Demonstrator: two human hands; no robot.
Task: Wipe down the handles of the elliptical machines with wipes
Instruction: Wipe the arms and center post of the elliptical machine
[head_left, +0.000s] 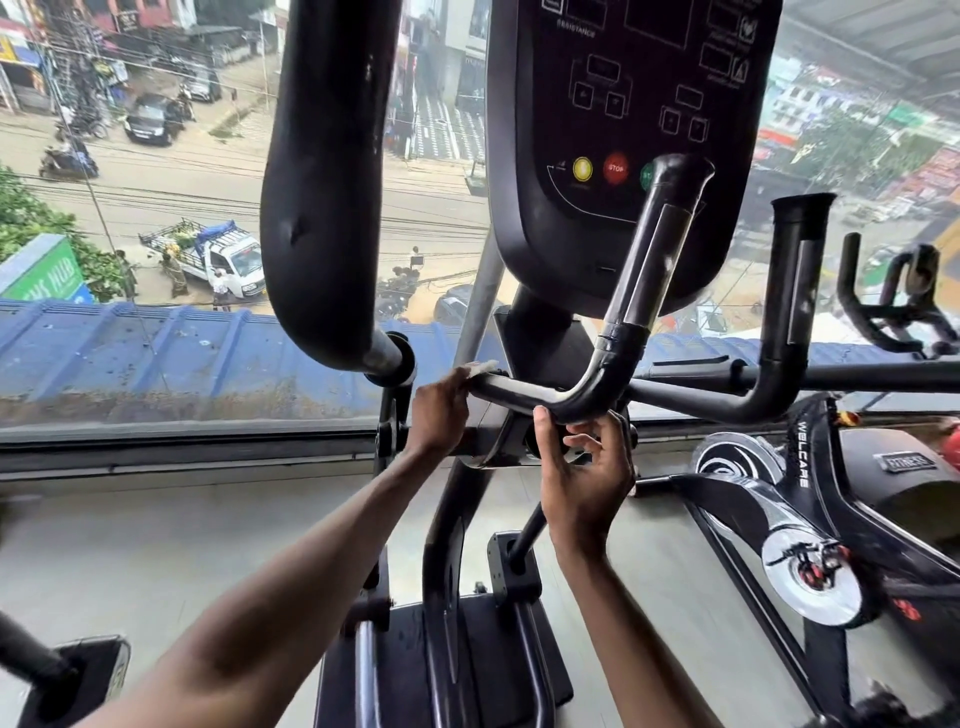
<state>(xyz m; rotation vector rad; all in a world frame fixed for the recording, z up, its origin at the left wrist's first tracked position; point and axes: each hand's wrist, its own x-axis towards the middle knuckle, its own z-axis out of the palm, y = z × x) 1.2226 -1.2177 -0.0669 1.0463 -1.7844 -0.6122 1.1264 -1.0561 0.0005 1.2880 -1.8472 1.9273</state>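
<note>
White wipe (480, 368), pinched in the left hand (439, 410), presses the inner end of the black handle (524, 392), seemingly to scrub it, while the right hand (582, 467) cups loosely beneath the bend, thumb touching, probably steadying.

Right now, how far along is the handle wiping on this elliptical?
Done: nothing provable; no bar looks visibly wiped. In hand: the left hand holds a wipe against the left handle near its inner end, and the right hand touches under its bend. Left: seemingly that handle's upright, the right handle and the big swing arm.
</note>
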